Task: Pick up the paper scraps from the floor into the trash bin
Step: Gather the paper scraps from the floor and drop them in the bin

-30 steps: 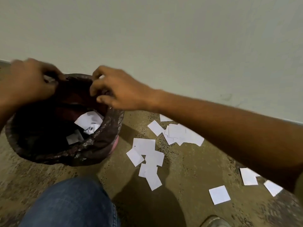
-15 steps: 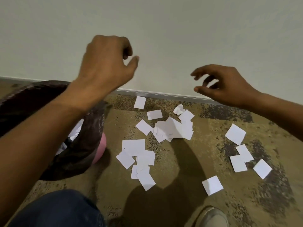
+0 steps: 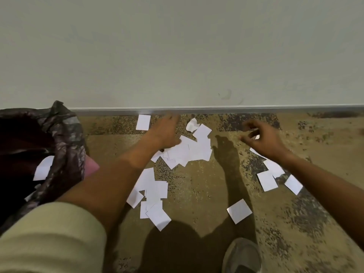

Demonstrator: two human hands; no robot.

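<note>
Several white paper scraps lie on the mottled floor: a central pile [image 3: 189,150], a nearer cluster [image 3: 153,194], a single square [image 3: 239,211], one by the wall [image 3: 143,122] and a group at the right [image 3: 271,178]. My left hand [image 3: 166,133] reaches down over the far edge of the central pile, fingers stretched and blurred. Above the floor to the right hovers my right hand [image 3: 260,138], fingers loosely curled, with nothing seen in it. The trash bin [image 3: 65,134], lined with a dark bag, stands at the left with scraps inside.
A pale wall with a grey baseboard [image 3: 216,110] runs just behind the scraps. My shoe [image 3: 243,257] shows at the bottom, right of centre. A pink part of the bin [image 3: 91,166] peeks out under the bag.
Both hands left the bin's rim, swung right and came down toward the floor. My left hand now reaches the central pile; the view has shifted to the right.
</note>
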